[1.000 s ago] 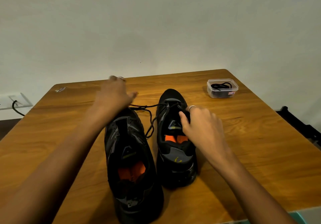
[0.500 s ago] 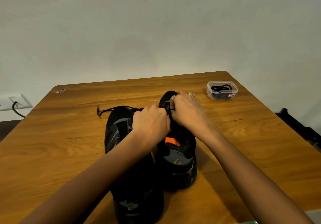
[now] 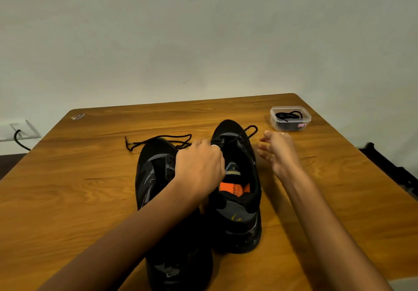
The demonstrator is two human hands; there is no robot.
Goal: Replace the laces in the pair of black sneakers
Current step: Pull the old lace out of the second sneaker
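Observation:
Two black sneakers stand side by side on the wooden table, toes pointing away from me. My left forearm covers part of the left sneaker. The right sneaker shows an orange insole. My left hand is curled over the right sneaker's eyelet area and grips it there. A loose black lace runs from that shoe's front across the table to the left, and a loop of it lies at the toe's right. Just right of the sneaker, my right hand hovers blurred, fingers spread and holding nothing.
A small clear plastic tub with coiled black laces sits at the table's far right corner. A small sticker marks the far left corner. A wall socket with a black cable is left of the table; a dark frame stands on the right.
My right hand has left the right sneaker's front and swung out to the right, fingers spread. A lace loop now lies by the toe. My left hand has shifted onto the eyelet area.

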